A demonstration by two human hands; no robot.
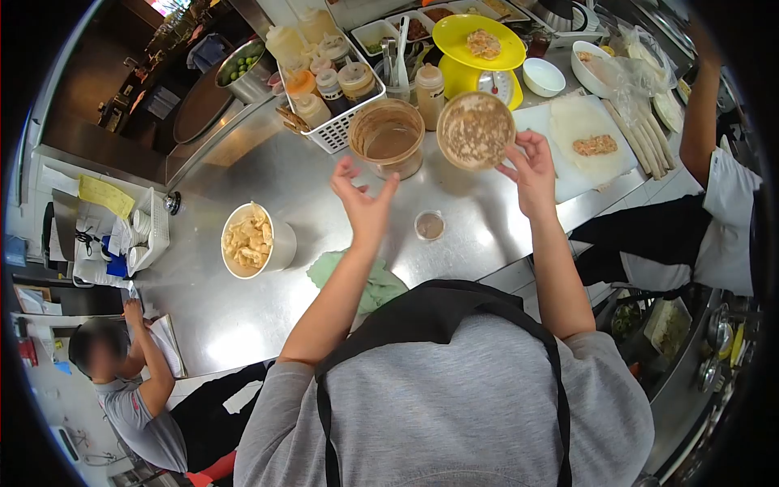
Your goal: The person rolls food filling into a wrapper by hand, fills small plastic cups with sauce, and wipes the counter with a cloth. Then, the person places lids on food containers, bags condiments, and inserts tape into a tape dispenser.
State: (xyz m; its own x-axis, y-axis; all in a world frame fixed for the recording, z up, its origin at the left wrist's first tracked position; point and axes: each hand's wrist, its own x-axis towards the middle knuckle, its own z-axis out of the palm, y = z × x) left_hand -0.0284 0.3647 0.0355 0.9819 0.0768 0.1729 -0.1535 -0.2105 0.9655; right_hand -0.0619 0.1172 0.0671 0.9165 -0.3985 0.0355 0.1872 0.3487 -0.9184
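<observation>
My right hand (531, 166) pinches the rim of a round lid (475, 130) whose face is smeared with brown sauce. To its left stands a clear plastic tub (388, 138), uncovered, with brown sauce inside and on its walls. My left hand (365, 195) is just in front of the tub, fingers spread and holding nothing; whether a fingertip touches the tub I cannot tell. Between my forearms a small cup (430, 226) of brown sauce sits on the steel counter (324, 191). A green cloth (357, 280) lies by my left forearm.
A white bucket (280, 243) of fried pieces stands at left. Behind the tub are a white basket (341, 138) of sauce bottles and a yellow scale (479, 45) bearing food. A cutting board (572, 178) lies at right. One person (134, 373) is at left, another (706, 203) at right.
</observation>
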